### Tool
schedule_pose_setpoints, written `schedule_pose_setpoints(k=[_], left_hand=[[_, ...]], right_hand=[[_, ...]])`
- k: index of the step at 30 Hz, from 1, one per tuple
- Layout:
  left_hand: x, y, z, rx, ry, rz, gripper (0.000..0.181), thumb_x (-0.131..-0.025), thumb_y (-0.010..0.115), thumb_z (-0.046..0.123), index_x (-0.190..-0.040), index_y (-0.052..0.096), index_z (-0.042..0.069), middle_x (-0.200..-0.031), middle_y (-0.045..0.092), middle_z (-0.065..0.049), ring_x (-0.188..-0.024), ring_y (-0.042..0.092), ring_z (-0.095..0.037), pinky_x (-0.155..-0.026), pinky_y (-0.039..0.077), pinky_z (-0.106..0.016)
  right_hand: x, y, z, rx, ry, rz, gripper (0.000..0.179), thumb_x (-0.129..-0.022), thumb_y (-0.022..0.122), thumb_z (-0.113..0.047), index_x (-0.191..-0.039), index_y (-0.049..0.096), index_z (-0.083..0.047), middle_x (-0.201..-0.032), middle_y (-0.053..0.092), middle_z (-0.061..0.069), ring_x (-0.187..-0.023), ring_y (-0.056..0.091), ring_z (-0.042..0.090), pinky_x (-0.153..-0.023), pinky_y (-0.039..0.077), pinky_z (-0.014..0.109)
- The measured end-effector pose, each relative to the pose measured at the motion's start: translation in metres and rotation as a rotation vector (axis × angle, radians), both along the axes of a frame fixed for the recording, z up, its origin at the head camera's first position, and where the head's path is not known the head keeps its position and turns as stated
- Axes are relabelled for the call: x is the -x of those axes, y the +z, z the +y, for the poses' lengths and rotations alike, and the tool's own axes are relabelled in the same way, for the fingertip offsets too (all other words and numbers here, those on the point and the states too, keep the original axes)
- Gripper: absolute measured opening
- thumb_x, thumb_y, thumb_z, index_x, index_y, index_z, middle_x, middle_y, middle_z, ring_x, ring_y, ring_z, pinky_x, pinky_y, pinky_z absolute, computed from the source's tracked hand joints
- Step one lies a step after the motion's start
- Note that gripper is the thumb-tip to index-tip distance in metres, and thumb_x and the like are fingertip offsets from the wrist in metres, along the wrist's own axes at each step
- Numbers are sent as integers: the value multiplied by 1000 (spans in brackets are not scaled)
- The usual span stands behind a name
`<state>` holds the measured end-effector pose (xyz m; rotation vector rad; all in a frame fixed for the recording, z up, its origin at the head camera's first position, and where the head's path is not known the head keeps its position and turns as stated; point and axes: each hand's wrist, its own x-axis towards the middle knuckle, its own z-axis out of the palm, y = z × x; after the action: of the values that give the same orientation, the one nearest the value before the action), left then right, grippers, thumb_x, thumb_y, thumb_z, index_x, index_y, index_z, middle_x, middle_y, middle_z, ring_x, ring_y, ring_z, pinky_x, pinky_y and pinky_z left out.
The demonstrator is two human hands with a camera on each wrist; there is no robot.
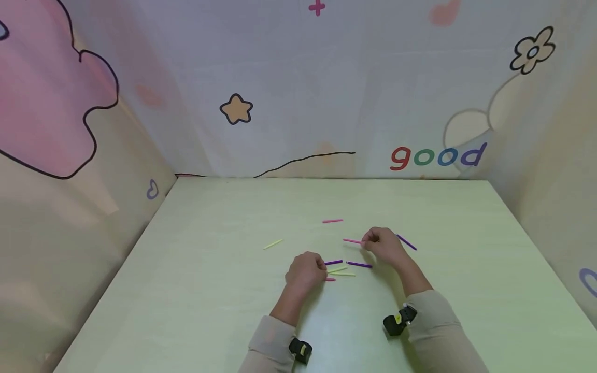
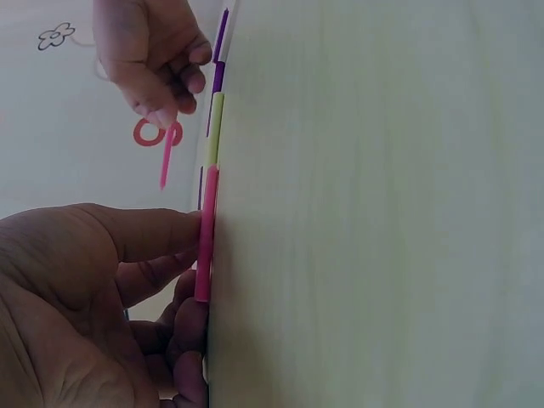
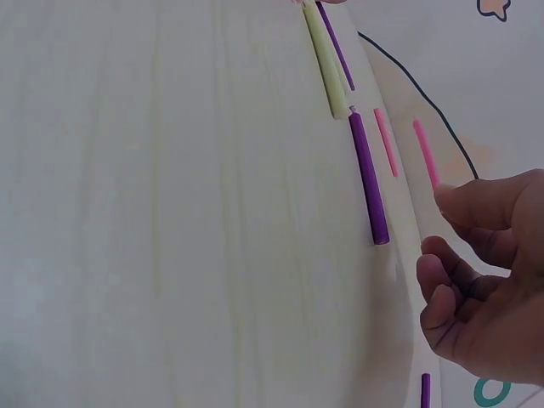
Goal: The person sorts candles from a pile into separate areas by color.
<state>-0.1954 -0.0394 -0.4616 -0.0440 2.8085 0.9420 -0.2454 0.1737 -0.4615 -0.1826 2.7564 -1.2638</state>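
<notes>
Right hand [image 1: 383, 244]: the thumb and forefinger pinch one end of a pink stick [image 1: 351, 241]; the rest of the stick projects leftward from the grip, raised above the table [image 1: 196, 290]. The other fingers are loosely curled. Left hand [image 1: 305, 270]: lowered to the table, with its fingertips at the near ends of a small group of sticks; whether they pinch any of these cannot be told.

Within the group, a second pink stick [image 2: 207, 242] lies at the left thumb tip, partly covered by the hand in the head view. Two yellow sticks [image 1: 345, 274] extend rightward from the left fingertips, converging near them. A purple stick [image 1: 333, 262] starts at the same fingertips, on the far side of the yellow pair. Another purple stick [image 1: 360, 266] continues to the right of it, end near end, nearer the body than the right hand's grip.

Around the hands, a third purple stick [image 1: 408, 243] lies slantwise just to the right of the right hand. A third pink stick [image 1: 332, 221] lies beyond the pinched one and to its left. A lone yellow stick [image 1: 272, 244] lies beyond the left hand, on its left. Behind both hands hangs a printed cloth [image 1: 298, 62].
</notes>
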Motion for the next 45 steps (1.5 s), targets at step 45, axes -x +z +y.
schedule_pose_setpoints(k=[45], left_hand=[[4, -2, -6, -60, -28, -2, 11, -72, 72, 8, -68, 64, 15, -65, 55, 6, -60, 49, -12, -49, 38, -29]], right_hand=[[62, -17, -30, -46, -165, -27, 12, -87, 61, -13, -92, 64, -3, -88, 60, 10, -81, 50, 25, -71, 39, 37]])
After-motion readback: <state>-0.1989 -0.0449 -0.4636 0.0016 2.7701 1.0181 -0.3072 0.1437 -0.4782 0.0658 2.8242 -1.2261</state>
